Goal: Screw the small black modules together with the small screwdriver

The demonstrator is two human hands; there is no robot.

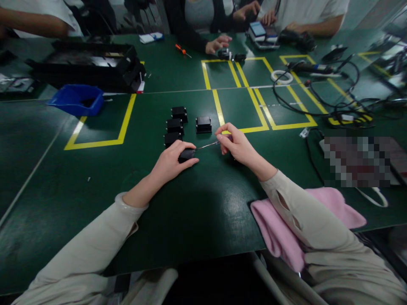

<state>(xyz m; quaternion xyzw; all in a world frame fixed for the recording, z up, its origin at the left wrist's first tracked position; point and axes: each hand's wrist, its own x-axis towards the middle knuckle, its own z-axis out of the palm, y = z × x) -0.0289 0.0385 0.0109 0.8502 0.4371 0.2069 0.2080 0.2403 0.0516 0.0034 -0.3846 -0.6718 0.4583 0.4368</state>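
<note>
My left hand (173, 159) is closed around a small black box-shaped part (187, 155), steadying it low over the green table. Between the fingers of my right hand (233, 144) is a screwdriver (208, 145); its thin metal shaft points left and its tip meets the right end of that part. My fingers cover most of the handle. Just beyond my left hand, several similar black parts stand in a column, the nearest (172, 139) partly behind my knuckles. Another black part (203, 124) sits apart, to their right.
A blue scoop-shaped bin (78, 99) and black trays (92, 67) stand at the left. Cables (337, 112) and a white tape ring (281, 76) lie at the right. A pink cloth (273, 224) is under my right forearm. Across the table are co-workers' hands (219, 43) and an orange screwdriver (181, 49).
</note>
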